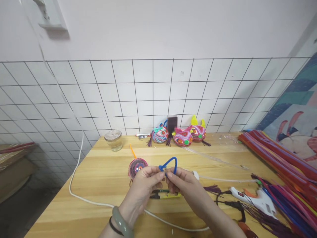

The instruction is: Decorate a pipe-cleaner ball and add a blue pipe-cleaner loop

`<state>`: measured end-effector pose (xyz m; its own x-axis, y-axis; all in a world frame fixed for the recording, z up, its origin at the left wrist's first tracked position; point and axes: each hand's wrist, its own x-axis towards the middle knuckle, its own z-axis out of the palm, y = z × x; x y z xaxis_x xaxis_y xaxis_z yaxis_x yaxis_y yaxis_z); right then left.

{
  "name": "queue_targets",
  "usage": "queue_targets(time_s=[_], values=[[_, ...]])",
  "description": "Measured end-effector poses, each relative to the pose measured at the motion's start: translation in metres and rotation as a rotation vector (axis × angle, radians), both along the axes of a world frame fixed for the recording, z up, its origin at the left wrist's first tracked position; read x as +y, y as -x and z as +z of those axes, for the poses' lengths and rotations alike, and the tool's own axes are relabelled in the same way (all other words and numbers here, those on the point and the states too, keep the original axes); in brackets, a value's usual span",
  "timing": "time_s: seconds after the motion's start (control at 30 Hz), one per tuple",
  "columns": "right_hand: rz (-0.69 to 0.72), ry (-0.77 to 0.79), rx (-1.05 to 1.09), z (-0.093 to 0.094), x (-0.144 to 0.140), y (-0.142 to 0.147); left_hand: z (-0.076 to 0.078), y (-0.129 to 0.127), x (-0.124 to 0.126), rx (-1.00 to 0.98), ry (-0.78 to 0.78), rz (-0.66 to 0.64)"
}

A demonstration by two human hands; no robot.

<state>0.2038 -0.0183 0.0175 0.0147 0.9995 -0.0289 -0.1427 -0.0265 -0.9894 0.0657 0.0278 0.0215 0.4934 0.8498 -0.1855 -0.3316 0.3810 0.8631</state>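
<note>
Both of my hands meet above the wooden table (99,185) and pinch a blue pipe cleaner (169,162) bent into a small triangular loop. My left hand (143,188), with a green bangle on its wrist, holds the loop's left end. My right hand (184,186) grips the right end, where the two ends cross. Just behind my left hand lies a round pink craft piece (136,166) with an orange stick poking out of it. Small snips (160,194) with a yellow and black handle lie under my hands.
Three colourful craft heads (179,135) stand at the back against the tiled wall, next to a glass jar (113,139). A white glue gun (255,198) and a heap of pipe cleaners (279,155) lie at the right. A white cable (79,195) crosses the table.
</note>
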Motion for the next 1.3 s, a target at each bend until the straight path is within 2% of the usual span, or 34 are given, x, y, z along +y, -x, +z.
queue_targets(time_s=[0.13,0.23,0.37,0.47,0.63,0.8,1.03,1.2,1.3], values=[[-0.002,-0.126,-0.076,0.007,0.0,-0.004,0.005,0.008,0.002,-0.112,0.069,-0.017],[0.062,-0.204,-0.111,0.007,-0.003,-0.007,0.008,0.012,0.002,-0.174,0.123,-0.076],[0.163,-0.217,-0.122,0.002,-0.007,-0.007,0.008,0.012,0.001,-0.19,0.157,-0.133],[0.177,-0.218,-0.113,0.003,-0.007,-0.005,0.009,0.011,0.0,-0.169,0.153,-0.129],[0.109,-0.254,-0.244,0.009,-0.003,-0.005,0.013,0.008,-0.001,-0.125,0.114,-0.064],[0.023,-0.24,-0.354,0.01,-0.003,-0.005,0.009,0.007,0.0,-0.062,0.07,-0.009],[0.014,-0.218,-0.261,0.01,0.001,-0.006,0.01,0.008,0.001,-0.038,0.053,0.027],[-0.002,-0.179,-0.27,0.006,0.001,-0.007,0.009,0.008,0.002,-0.053,0.011,-0.016],[-0.017,-0.143,-0.257,0.004,-0.001,-0.007,0.007,0.006,0.003,-0.032,-0.011,0.001]])
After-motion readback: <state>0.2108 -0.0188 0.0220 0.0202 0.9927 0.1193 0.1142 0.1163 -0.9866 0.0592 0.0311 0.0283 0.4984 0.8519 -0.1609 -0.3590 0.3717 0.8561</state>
